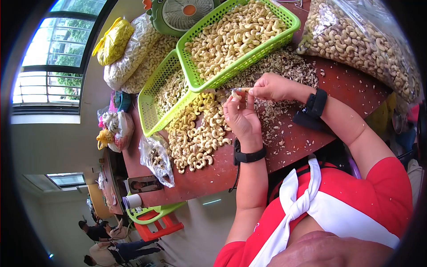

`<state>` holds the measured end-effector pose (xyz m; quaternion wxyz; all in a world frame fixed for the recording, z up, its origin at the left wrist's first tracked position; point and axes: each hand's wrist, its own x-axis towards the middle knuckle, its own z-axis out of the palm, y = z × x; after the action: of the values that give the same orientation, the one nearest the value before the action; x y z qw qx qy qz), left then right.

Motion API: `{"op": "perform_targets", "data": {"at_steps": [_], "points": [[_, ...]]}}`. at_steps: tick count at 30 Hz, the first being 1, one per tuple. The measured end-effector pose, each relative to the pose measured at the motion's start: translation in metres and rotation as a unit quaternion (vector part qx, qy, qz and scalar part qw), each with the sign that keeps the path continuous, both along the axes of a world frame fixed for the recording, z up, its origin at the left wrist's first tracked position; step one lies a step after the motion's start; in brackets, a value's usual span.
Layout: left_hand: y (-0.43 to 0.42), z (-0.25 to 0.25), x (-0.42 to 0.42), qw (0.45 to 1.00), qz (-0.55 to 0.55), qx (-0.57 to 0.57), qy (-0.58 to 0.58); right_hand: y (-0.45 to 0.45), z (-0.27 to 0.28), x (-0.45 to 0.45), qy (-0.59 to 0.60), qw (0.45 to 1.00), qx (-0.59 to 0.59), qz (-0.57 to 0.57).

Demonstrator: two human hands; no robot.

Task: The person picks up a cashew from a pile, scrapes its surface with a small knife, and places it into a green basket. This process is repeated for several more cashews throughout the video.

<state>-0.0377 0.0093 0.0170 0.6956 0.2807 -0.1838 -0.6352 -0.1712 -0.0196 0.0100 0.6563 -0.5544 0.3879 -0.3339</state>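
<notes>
My left hand is raised over the red table, fingertips closed on a cashew nut. In my right hand is a small knife with a light wooden handle, pinched near its end. Its short blade reaches to the nut; whether it touches is too small to tell. A loose pile of cashews lies on the table left of my left hand, yellower ones on its far side. Peeled skin scraps are spread beneath and beyond my right hand.
Behind the hands stand a full green basket and another green basket partly under it. Large bags of cashews flank them. A fan, plastic bag and phone sit around the table. Other people are far left.
</notes>
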Motion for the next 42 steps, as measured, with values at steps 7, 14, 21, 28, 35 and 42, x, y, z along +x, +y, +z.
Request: {"op": "perform_targets", "data": {"at_steps": [7, 14, 21, 28, 35, 42], "points": [[0.0, 0.008, 0.002, 0.999, -0.021, 0.018, -0.017, 0.003, 0.005, 0.001, 0.032, 0.999, -0.015, 0.009], [0.0, 0.006, 0.004, 0.999, -0.024, 0.015, -0.023, 0.003, 0.006, 0.0, 0.043, 0.998, -0.033, 0.013], [0.001, 0.003, 0.004, 1.0, -0.008, 0.01, -0.017, 0.003, 0.006, 0.001, 0.075, 0.996, -0.052, 0.008], [0.001, 0.004, 0.002, 1.0, 0.0, 0.017, -0.008, 0.002, 0.004, 0.001, 0.038, 0.999, -0.023, 0.011], [0.003, 0.008, 0.001, 1.0, 0.0, 0.007, -0.024, 0.002, 0.004, 0.002, 0.046, 0.998, -0.035, 0.009], [0.001, 0.002, 0.004, 1.0, -0.008, -0.007, -0.006, 0.0, 0.003, 0.0, 0.011, 1.0, -0.019, 0.0]]}}
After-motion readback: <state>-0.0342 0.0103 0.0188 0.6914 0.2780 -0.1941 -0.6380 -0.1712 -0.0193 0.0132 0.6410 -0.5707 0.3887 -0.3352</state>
